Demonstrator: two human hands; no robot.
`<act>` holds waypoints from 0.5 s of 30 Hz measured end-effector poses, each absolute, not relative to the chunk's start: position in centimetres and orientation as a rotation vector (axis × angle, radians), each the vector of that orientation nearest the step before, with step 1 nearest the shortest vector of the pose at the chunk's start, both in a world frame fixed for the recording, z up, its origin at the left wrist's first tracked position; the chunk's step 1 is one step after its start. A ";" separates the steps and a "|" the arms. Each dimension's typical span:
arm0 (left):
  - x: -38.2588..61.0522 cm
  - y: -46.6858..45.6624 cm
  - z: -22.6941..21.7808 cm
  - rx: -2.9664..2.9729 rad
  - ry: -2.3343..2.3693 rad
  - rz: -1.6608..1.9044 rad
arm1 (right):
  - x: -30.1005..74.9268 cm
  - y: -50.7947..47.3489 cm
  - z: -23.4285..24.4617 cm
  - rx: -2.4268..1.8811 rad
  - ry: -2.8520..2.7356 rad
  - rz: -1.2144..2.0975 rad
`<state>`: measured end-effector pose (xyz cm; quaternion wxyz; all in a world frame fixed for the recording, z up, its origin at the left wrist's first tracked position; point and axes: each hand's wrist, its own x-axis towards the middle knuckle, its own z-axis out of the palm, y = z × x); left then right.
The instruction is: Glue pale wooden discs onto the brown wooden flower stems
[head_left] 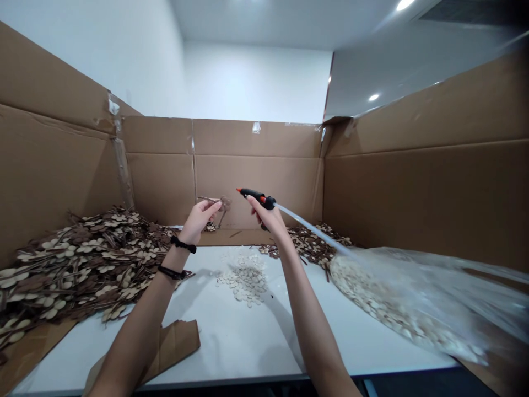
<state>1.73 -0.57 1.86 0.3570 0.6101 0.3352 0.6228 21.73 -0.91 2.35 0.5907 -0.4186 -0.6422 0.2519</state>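
Raised above the table, my left hand (202,216) is closed, its thumb and fingers pinching a thin brown flower-shaped piece (225,203) with a stem-like strip. My right hand (266,214) wraps round a black glue gun (257,195) with an orange tip, which points left toward the brown piece. Tip and piece are a small gap apart. A long translucent glue stick (308,224) runs out of the gun's back end toward the lower right. Below both hands, a loose heap of small cream-white discs (248,278) lies on the white table (231,342).
Tall cardboard walls (256,176) enclose the table on three sides. A large pile of brown and cream flower pieces (99,253) fills the left. More brown pieces (314,245) lie back right. A clear plastic bag (397,298) of pale discs lies right. A cardboard scrap (179,344) sits near my left forearm.
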 end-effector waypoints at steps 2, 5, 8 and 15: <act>2.0 -0.5 1.7 1.626 0.873 1.547 | 21.4 -0.7 2.1 -0.807 -1.535 0.755; 2.4 -0.4 1.4 1.679 0.881 1.467 | 21.0 -0.1 1.6 -0.644 -1.593 0.895; 2.7 -0.4 1.2 1.707 0.889 1.416 | 20.9 0.4 1.3 -0.605 -1.602 0.939; 2.6 -0.1 1.0 1.767 0.865 1.382 | 20.8 0.9 0.9 -0.596 -1.581 0.971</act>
